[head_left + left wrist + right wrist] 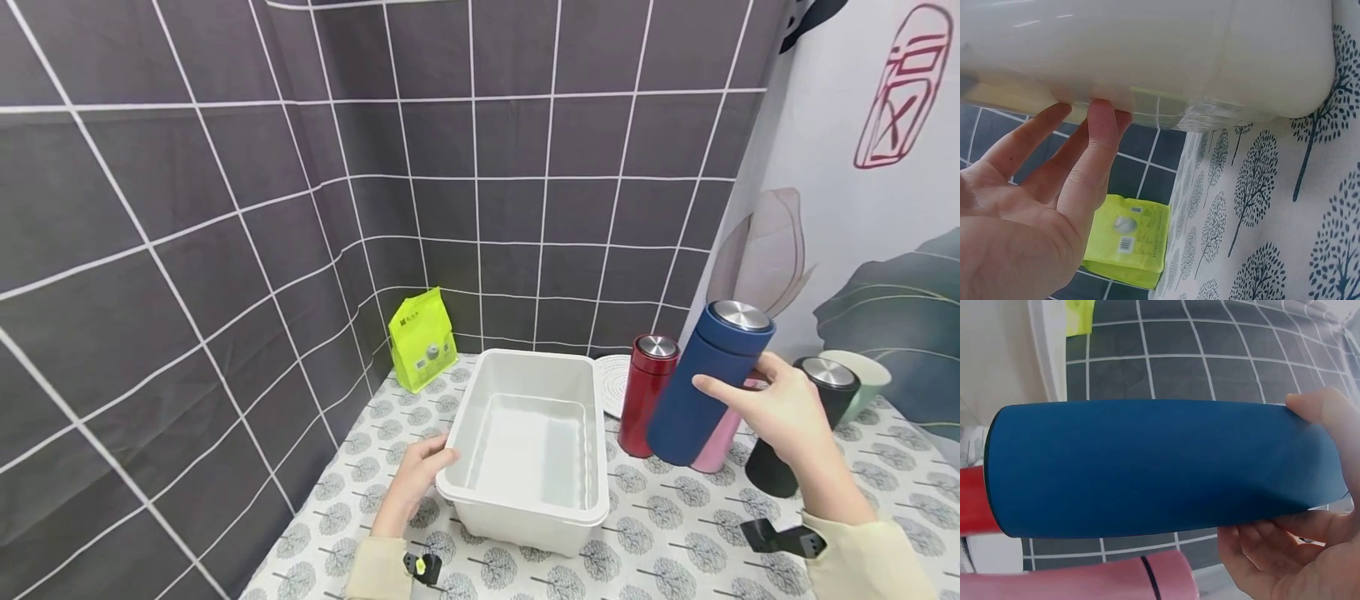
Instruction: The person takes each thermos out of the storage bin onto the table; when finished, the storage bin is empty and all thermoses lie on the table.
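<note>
In the head view my right hand [783,408] grips a blue thermos [701,392] with a silver-topped lid. The thermos tilts, its lid leaning right and its base toward the lower left, thumb on one side and fingers on the other. Up close in the right wrist view, the blue thermos [1147,469] spans most of the picture. My left hand [416,479] holds the left rim of a white plastic bin [525,504], inside which no objects show. Fingertips [1102,112] meet the bin's side in the left wrist view.
A red thermos [648,396] stands right of the bin, beside a partly hidden pink one [717,442]. Behind my right hand are a black thermos [771,471] and a pale green cup [866,379]. A white round mat [611,383] and lime-green bag [422,340] sit farther back.
</note>
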The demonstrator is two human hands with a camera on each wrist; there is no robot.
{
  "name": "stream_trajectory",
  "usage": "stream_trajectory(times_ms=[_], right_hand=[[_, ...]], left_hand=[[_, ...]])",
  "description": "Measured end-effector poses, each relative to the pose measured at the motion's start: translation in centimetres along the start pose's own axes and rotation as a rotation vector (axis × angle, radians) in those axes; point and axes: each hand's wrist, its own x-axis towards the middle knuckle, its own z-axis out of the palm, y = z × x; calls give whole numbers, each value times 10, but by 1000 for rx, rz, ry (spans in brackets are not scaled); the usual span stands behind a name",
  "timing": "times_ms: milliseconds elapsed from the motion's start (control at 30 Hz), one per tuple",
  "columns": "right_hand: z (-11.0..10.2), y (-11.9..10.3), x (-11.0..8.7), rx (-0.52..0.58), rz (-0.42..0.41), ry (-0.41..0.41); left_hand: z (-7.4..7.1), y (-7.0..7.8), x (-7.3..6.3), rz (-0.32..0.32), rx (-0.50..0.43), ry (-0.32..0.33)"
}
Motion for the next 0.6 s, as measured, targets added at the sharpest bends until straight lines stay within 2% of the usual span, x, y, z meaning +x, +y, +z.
stream_trajectory(times_ms=[267, 600], right_hand=[[0, 15, -5, -6, 44, -14], [0, 44, -13, 3, 52, 6]], left_hand=[[0, 1, -1, -2, -6, -2], [0, 0, -3, -4, -1, 0]])
